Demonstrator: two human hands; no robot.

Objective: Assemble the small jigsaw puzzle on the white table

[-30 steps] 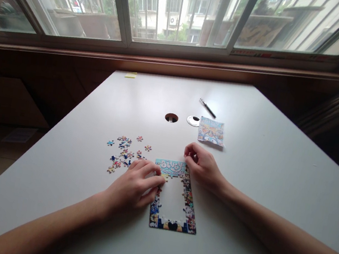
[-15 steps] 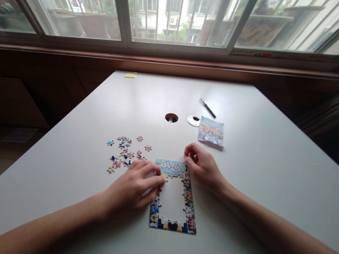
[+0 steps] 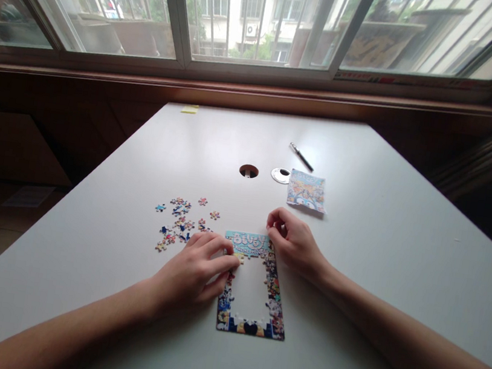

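A partly filled jigsaw puzzle (image 3: 275,303) lies on the white table, its border pieces joined around a bare middle. A lettered light-blue strip runs along its top. My left hand (image 3: 202,262) rests at the puzzle's upper left side, fingers bent but apart, with fingertips touching the border near a yellowish piece (image 3: 238,258). At the top right corner my right hand (image 3: 289,239) is closed, fingertips curled together; what they hold, if anything, is hidden. Several loose puzzle pieces (image 3: 183,223) lie scattered beyond my left hand.
Beyond the right hand lie a printed packet (image 3: 307,191), a round metal cover (image 3: 280,175) and a dark pen (image 3: 302,157). A round hole (image 3: 248,171) opens in the tabletop. Yellow tape (image 3: 189,109) marks the far edge, below the window.
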